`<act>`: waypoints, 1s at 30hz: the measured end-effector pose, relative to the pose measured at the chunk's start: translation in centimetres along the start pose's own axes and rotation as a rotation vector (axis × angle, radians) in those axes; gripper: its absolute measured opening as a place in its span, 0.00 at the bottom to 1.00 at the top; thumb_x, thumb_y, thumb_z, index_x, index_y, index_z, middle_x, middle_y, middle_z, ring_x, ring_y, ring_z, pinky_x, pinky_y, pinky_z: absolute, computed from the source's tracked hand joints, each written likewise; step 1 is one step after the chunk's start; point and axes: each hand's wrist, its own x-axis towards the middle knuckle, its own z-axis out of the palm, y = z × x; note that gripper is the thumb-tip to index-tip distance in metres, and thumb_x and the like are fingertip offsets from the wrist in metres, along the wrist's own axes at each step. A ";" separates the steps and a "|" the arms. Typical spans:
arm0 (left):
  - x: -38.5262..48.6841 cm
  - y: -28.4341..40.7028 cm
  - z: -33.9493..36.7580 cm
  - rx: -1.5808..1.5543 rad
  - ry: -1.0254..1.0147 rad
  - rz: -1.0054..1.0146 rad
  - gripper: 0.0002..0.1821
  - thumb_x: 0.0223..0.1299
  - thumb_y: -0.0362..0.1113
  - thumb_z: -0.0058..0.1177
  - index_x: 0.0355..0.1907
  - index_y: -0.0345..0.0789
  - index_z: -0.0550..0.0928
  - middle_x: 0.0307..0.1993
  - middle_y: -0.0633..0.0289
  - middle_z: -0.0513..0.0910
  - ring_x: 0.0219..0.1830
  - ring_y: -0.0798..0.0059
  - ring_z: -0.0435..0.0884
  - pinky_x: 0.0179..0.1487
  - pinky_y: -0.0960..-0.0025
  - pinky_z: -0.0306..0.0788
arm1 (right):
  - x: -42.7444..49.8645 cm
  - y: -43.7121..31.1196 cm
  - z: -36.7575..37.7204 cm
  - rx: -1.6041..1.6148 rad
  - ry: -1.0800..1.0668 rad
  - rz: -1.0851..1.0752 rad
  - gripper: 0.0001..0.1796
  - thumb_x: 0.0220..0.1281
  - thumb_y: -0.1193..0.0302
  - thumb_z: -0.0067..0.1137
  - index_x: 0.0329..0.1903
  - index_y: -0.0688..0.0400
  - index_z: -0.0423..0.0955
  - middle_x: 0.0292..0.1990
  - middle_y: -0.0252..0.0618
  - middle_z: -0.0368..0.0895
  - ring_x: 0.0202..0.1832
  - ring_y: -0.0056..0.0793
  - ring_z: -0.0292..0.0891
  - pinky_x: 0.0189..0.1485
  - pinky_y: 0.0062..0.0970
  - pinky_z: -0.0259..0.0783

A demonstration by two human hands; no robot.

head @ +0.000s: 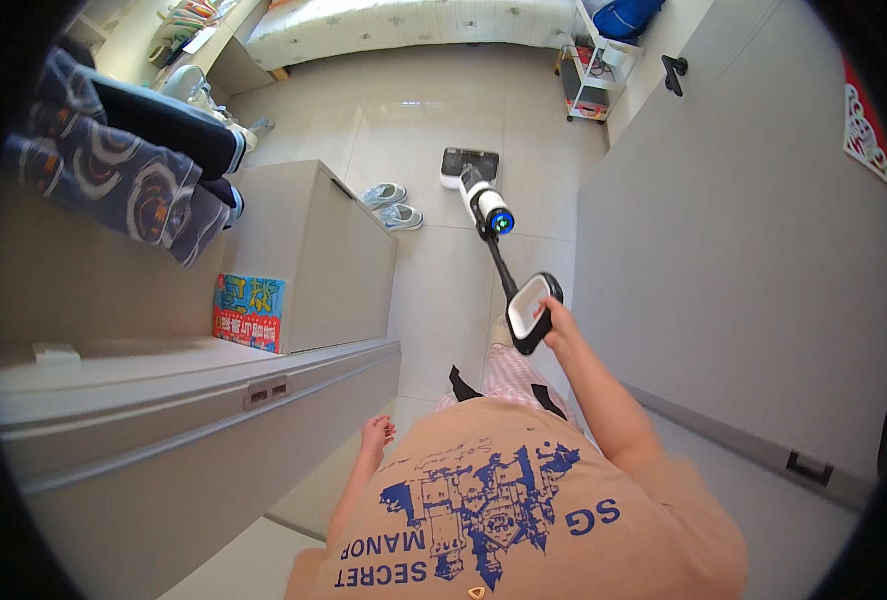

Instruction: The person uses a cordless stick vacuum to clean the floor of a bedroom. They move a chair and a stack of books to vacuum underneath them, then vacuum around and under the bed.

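My right hand (558,324) grips the loop handle (532,313) of a cordless floor washer or vacuum. From the handle a thin black pole runs up to the white and black body (484,202), whose round end display glows blue. Its wide floor head (470,166) rests on the pale tiles ahead. By my side hangs my left hand (378,435), with its fingers loosely curled and nothing visible in it.
Light blue sneakers (392,207) stand beside a grey cabinet (342,262) on the left. A grey door (713,247) flanks the right. Farther ahead are a bed (413,26) and a white wheeled cart (589,79). Clothes (143,180) hang at the upper left.
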 end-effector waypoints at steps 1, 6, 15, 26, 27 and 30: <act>-0.3 0.0 0.7 -0.018 0.002 0.004 0.09 0.58 0.38 0.43 0.39 0.38 0.72 0.24 0.68 0.76 0.25 0.81 0.74 0.27 0.77 0.66 | 2.2 -1.1 0.4 -0.010 -0.011 -0.006 0.05 0.47 0.71 0.52 0.22 0.58 0.68 0.19 0.37 0.69 0.23 0.29 0.68 0.29 0.29 0.67; -1.0 7.3 5.9 -0.052 -0.003 -0.006 0.10 0.58 0.38 0.44 0.40 0.37 0.73 0.26 0.68 0.76 0.26 0.82 0.75 0.28 0.78 0.66 | 12.2 -9.4 6.1 -0.163 -0.082 -0.096 0.06 0.46 0.70 0.54 0.23 0.58 0.70 0.20 0.36 0.70 0.24 0.28 0.68 0.30 0.28 0.66; 2.8 10.9 6.2 0.195 -0.071 -0.028 0.09 0.58 0.38 0.44 0.38 0.37 0.75 0.25 0.67 0.77 0.26 0.81 0.75 0.29 0.76 0.67 | 12.6 -9.9 6.2 -1.152 0.091 -0.459 0.15 0.43 0.64 0.56 0.30 0.63 0.70 0.21 0.44 0.74 0.27 0.38 0.74 0.30 0.35 0.67; 22.6 17.6 5.7 1.253 -0.484 0.797 0.07 0.48 0.36 0.47 0.22 0.38 0.79 0.19 0.62 0.77 0.20 0.73 0.75 0.28 0.66 0.69 | -8.0 -4.9 0.0 -1.189 0.187 -0.247 0.14 0.41 0.62 0.57 0.22 0.62 0.73 0.13 0.39 0.71 0.19 0.29 0.72 0.24 0.32 0.67; 22.7 18.2 6.0 0.667 -0.292 0.208 0.06 0.48 0.34 0.49 0.26 0.38 0.80 0.20 0.63 0.78 0.22 0.74 0.76 0.27 0.69 0.69 | -10.1 -5.8 2.2 -1.101 0.168 -0.254 0.14 0.41 0.63 0.58 0.21 0.63 0.73 0.14 0.38 0.72 0.19 0.28 0.72 0.24 0.30 0.67; 20.6 23.1 9.0 0.347 -0.305 0.072 0.09 0.53 0.33 0.46 0.38 0.38 0.77 0.25 0.65 0.79 0.25 0.78 0.76 0.26 0.75 0.68 | -14.9 -8.2 7.3 -0.774 0.148 -0.288 0.05 0.42 0.71 0.51 0.22 0.60 0.69 0.13 0.34 0.68 0.12 0.24 0.62 0.15 0.26 0.58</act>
